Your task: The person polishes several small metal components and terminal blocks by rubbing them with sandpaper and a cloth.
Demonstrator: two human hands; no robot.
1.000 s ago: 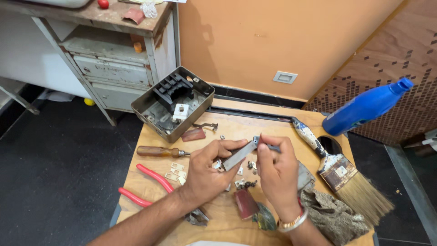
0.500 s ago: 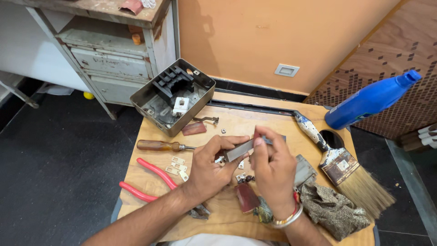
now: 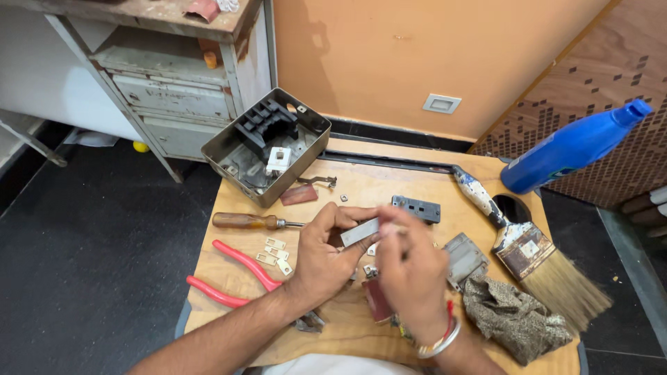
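Observation:
My left hand and my right hand meet over the middle of a small wooden table. Between them they hold a short flat grey metal strip. The left thumb and fingers pinch its near end; the right hand, blurred, works at its other end. A dark grey terminal block lies just beyond the hands. Small metal plates lie to the left of my left hand.
An open grey metal box stands at the table's back left. A wooden-handled screwdriver and red-handled pliers lie left. A paint brush, a rag and a blue bottle are at the right. A metal cabinet stands behind.
My hands stay on the grey strip, which has tilted slightly. My right hand has shifted over its end and is blurred with motion. The camera has moved a little.

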